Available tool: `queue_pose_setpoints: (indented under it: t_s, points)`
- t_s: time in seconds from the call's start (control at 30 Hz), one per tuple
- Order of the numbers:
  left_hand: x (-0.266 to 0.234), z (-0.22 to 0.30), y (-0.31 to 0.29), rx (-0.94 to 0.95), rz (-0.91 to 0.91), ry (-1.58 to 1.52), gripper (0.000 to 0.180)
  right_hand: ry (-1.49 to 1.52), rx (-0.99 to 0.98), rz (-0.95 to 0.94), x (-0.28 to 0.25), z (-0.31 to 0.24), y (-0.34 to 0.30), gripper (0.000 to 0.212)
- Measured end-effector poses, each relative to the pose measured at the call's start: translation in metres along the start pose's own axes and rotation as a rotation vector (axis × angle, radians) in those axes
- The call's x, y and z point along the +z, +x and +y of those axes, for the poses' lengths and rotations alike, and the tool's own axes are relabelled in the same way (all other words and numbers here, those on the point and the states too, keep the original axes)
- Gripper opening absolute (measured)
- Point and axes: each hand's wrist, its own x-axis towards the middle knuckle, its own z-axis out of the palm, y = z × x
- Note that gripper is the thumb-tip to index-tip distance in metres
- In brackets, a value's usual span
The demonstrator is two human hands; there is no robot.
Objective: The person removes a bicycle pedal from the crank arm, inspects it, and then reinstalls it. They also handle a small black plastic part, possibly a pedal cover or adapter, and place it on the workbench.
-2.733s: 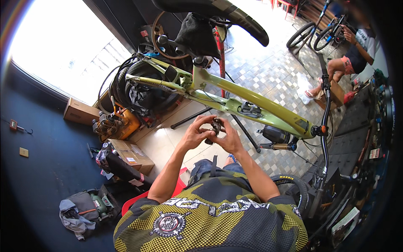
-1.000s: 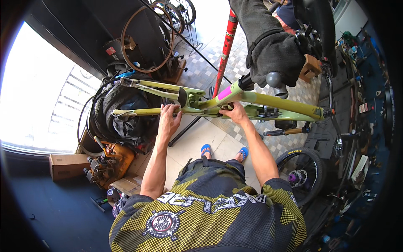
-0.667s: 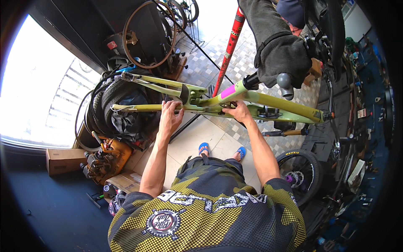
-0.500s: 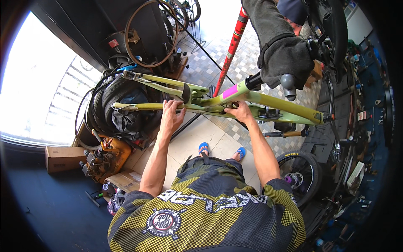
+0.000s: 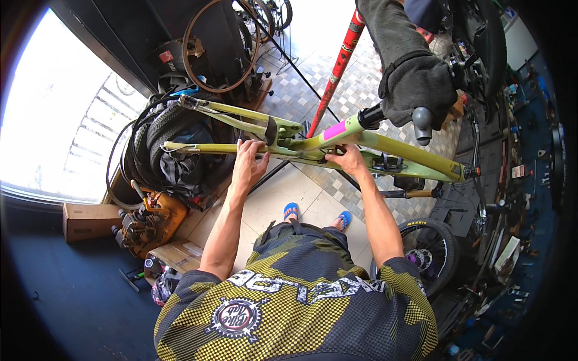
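A green-yellow bicycle frame without wheels hangs across in front of me, with a purple patch on one tube. Its black seatpost sits in a dark grey padded clamp cover. My left hand curls its fingers over the near rear stay, thumb apart from it, close to the pivot area. Around the frame's middle, my right hand is closed with thumb and index finger at the near side. Its other fingertips are hidden, and any small part between them is too small to make out.
A red stand pole rises behind the frame. Tyres and a bare rim are piled at the left, above an orange machine and a cardboard box. A wheel stands low right, beside a tool-covered wall.
The view has shifted slightly. Both hands stay at the same parts of the bicycle frame; the right hand's fingers have moved a little.
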Motion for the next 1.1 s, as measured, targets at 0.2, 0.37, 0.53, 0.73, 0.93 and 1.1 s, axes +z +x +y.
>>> queue_pose_setpoints:
  t_s: [0.2, 0.37, 0.53, 0.73, 0.93, 1.1]
  points:
    - [-0.001, 0.003, 0.001, -0.004, -0.002, 0.006, 0.031, 0.018, 0.006, -0.002, 0.0, 0.004, 0.001, 0.047]
    - [-0.001, 0.002, -0.001, 0.006, 0.011, -0.001, 0.031, 0.041, 0.01, -0.007, 0.0, -0.001, 0.0, 0.045]
    - [-0.002, 0.003, -0.001, -0.001, 0.002, 0.003, 0.03, 0.043, -0.001, -0.019, -0.001, -0.005, 0.0, 0.044]
    - [-0.001, 0.003, 0.0, 0.002, 0.009, 0.006, 0.03, 0.073, -0.007, -0.001, -0.002, -0.001, -0.002, 0.046]
    - [-0.002, 0.002, -0.001, -0.001, 0.013, 0.017, 0.031, 0.102, 0.005, -0.011, -0.005, -0.002, -0.003, 0.047]
    - [-0.001, 0.004, 0.0, 0.003, 0.005, 0.009, 0.03, 0.12, 0.006, 0.006, -0.016, 0.018, -0.009, 0.054]
